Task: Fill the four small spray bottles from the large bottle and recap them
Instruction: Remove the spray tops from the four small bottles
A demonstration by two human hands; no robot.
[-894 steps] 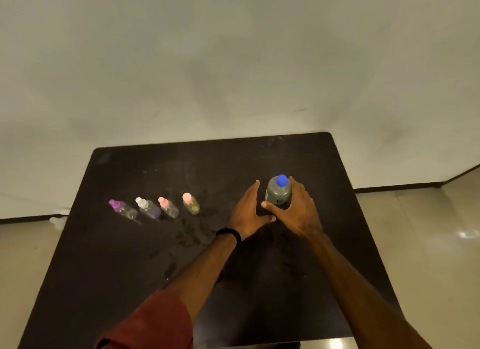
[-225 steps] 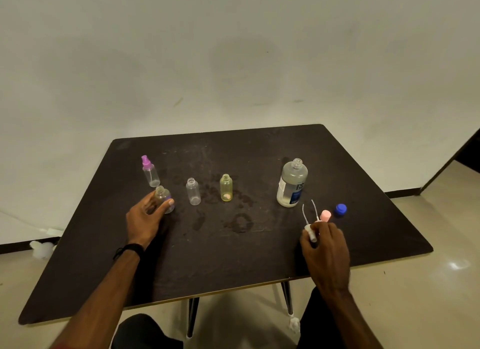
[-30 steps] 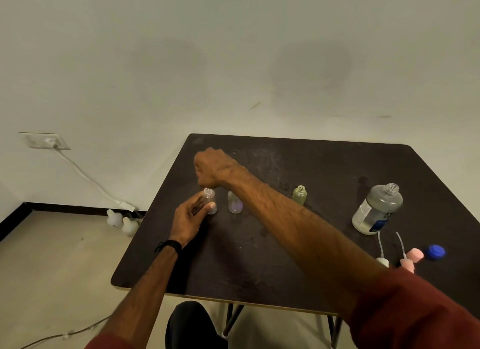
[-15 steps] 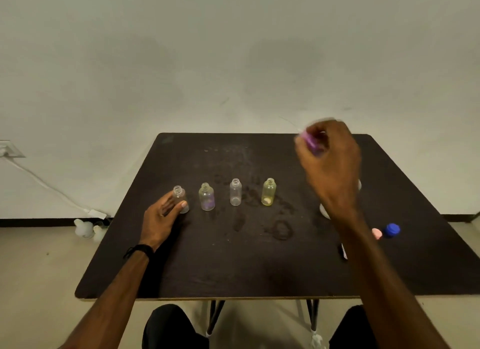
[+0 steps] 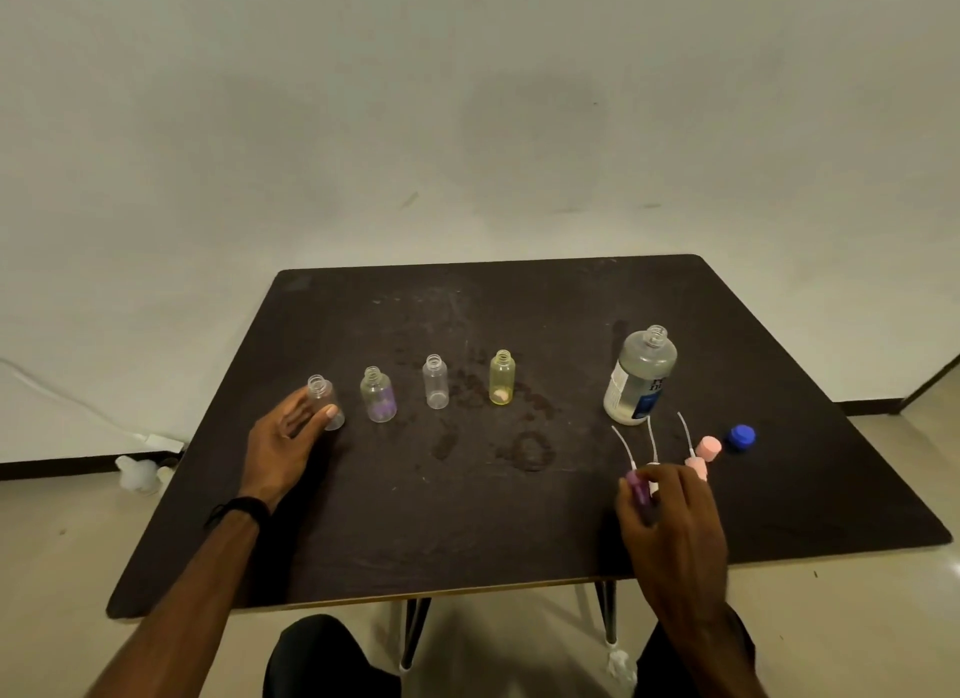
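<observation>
Now four small uncapped bottles stand upright in a row on the dark table (image 5: pixel 519 531): a clear bottle (image 5: pixel 326 402) at the left end, then a purple-tinted one (image 5: pixel 378 395), a second clear one (image 5: pixel 436 382) and a yellow bottle (image 5: pixel 502 377). The leftmost bottle is touched by the left hand (image 5: pixel 288 440), whose fingers lie nearly straight against its side with the thumb just in front. The large bottle (image 5: pixel 640 376), also uncapped and upright, is set well to the right of the row. In front of it, three spray heads lie with their thin dip tubes pointing away. The purple head (image 5: pixel 637 487) is pinched in the curled fingers of the right hand (image 5: pixel 672 528), touching or just above the table. A white head (image 5: pixel 652 473) is partly hidden behind that hand, and a pink head (image 5: pixel 696 465) lies beside it. A pink cap (image 5: pixel 709 447) and a blue cap (image 5: pixel 741 436) rest just right of these.
</observation>
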